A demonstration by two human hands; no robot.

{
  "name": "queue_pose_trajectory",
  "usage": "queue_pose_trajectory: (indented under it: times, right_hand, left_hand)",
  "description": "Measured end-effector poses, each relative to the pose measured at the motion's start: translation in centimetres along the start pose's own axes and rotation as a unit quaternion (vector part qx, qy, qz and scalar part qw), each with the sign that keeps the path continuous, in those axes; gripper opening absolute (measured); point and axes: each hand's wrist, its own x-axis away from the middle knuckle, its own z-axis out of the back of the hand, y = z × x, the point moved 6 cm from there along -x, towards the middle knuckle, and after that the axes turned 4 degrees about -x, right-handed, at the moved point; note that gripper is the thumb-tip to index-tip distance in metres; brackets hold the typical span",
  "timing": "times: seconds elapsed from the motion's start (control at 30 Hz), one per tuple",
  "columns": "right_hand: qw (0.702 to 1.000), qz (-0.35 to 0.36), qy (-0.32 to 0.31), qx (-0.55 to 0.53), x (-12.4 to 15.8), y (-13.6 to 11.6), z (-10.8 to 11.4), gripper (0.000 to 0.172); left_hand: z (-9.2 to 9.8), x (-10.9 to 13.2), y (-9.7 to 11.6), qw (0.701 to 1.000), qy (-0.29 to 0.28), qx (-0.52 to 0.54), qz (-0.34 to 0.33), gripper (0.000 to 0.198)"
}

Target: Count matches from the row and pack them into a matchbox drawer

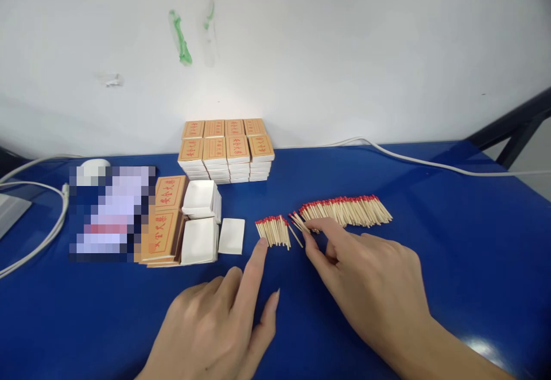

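A small row of red-headed matches (pixel 274 232) lies on the blue table (pixel 275 288). At its lower left edge is the index fingertip of my left hand (pixel 219 317), with the thumb held apart and the other fingers curled. My right hand (pixel 365 271) has thumb and index finger closed on a few matches (pixel 299 221), partly hidden by the fingers. One loose match (pixel 295 235) lies between the small row and these fingers. Behind my right hand spreads a longer row of matches (pixel 346 210), heads pointing away from me.
Stacked matchboxes (pixel 226 150) stand near the wall. Left of the small row are white matchbox trays (pixel 200 239) and a single white tray (pixel 231 236), beside orange matchbox sleeves (pixel 163 233). Farther left lie a blurred phone (pixel 116 210) and white cables (pixel 55 225).
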Motion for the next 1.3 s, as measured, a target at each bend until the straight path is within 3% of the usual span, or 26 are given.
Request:
queue_pose_trajectory:
  times: [0.63,1.03,1.3]
  right_hand:
    - [0.997,-0.028,-0.058,-0.043,-0.07,0.07,-0.41,0.021]
    - [0.999,-0.013,-0.022,0.046,0.06,-0.08,0.03,0.025]
    - [0.999,-0.006,-0.017,0.049,0.17,-0.15,0.0,0.028]
  left_hand:
    - [-0.08,-0.03,-0.11,1.0,-0.007,0.016,0.011,0.046]
    - [-0.09,-0.11,-0.06,1.0,-0.012,0.016,0.012,0.047]
    - [-0.14,-0.11,-0.11,1.0,-0.011,0.01,0.013,0.045]
